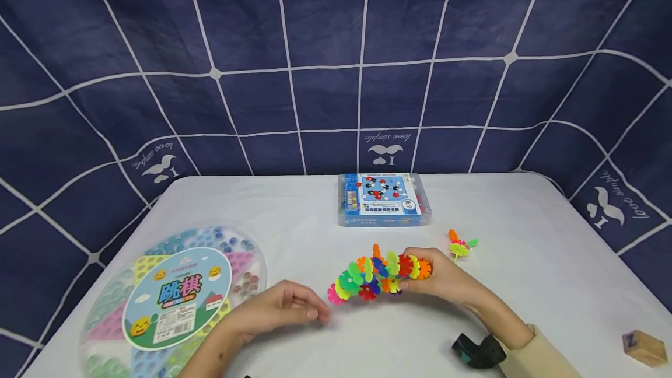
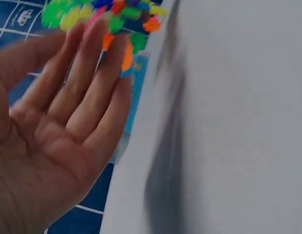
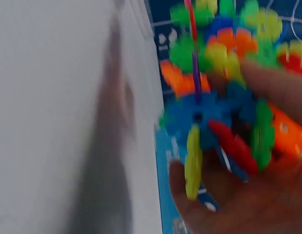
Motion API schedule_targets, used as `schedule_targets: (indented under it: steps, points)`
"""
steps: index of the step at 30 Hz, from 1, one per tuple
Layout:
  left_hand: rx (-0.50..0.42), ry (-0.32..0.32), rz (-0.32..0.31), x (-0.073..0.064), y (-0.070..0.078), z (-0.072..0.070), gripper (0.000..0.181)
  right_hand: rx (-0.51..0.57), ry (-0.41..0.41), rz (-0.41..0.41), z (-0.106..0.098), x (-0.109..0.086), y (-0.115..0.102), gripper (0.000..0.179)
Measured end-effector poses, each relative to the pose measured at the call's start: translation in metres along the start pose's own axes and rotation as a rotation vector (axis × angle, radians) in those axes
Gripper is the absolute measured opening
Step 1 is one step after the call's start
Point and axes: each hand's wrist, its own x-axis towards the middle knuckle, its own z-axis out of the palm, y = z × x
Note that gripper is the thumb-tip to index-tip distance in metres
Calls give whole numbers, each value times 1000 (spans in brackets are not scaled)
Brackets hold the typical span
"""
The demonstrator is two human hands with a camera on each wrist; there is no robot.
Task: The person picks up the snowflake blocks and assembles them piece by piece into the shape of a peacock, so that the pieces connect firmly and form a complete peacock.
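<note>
A long, curved cluster of interlocking flower-shaped plastic discs (image 1: 370, 270) in many bright colours hangs over the white table. My right hand (image 1: 442, 277) grips it at its right end. In the right wrist view, the thumb and fingers (image 3: 282, 90) curl around the linked discs, with a blue disc (image 3: 197, 119) facing the camera. My left hand (image 1: 278, 309) is near the cluster's pink left tip, its fingers loosely bent and holding nothing. The left wrist view shows the bare palm (image 2: 53, 146), with the coloured discs beyond the fingertips.
A round Chinese checkers set (image 1: 177, 296) lies at the left. A clear box with a molecule-model label (image 1: 385, 198) stands at the back. Behind the right hand is a small disc figure (image 1: 459, 248). A black curved object (image 1: 479, 352) and a wooden block (image 1: 644, 348) lie front right.
</note>
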Motion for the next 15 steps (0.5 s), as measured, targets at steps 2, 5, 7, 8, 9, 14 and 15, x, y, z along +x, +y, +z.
schedule_targets:
  steps: [2,5,7,8,9,14,15]
  points:
    - [48,132,36,6,4,-5,27,2,-112,-39,-10,2,1,25]
    - [59,259,54,27,5,1,37,-14,-260,-96,-21,7,1,21]
    - [47,235,55,43,3,9,42,-2,-354,-123,-24,14,0,20]
    - [43,205,47,50,2,14,43,5,-393,-132,-25,17,0,20]
    - [42,179,37,56,1,17,42,12,-426,-136,-25,19,-1,20]
    - [169,136,46,70,-5,26,25,57,-543,-158,-22,30,-1,22]
    - [198,138,54,71,-6,27,22,64,-560,-171,-21,32,0,22]
